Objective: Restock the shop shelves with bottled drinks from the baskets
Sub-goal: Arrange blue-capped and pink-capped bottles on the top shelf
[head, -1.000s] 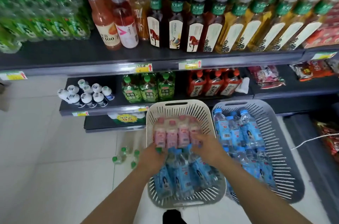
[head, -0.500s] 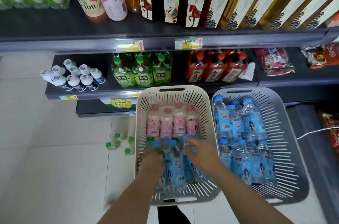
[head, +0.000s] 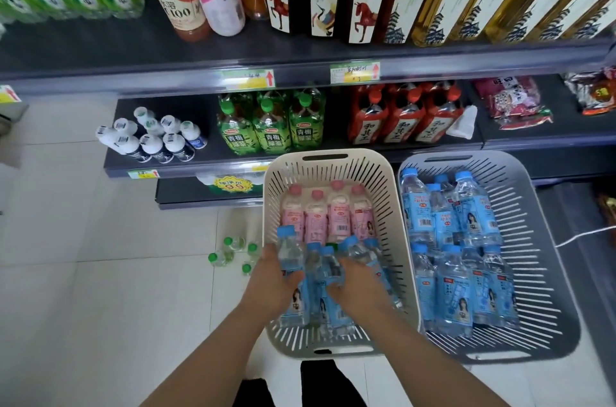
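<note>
Below the shelves [head: 300,53], left hand [head: 270,283] and right hand [head: 361,286] grip bottles [head: 320,303], caps [head: 286,231] shelfward.

red snack packets [head: 513,103] far right; white cable [head: 586,235] below them.

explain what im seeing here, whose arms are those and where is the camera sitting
There is no machine here. A person wears one camera on the head, looking down at their own bare arms. The left hand and right hand each grip blue-capped clear plastic water bottles in a cream slotted plastic basket on the pale tiled floor. Four pink-capped pink bottles sit at its far end. Beside it, a grey slotted plastic basket holds more blue-capped bottles. The dark shop shelves behind carry tea and juice bottles.
</note>
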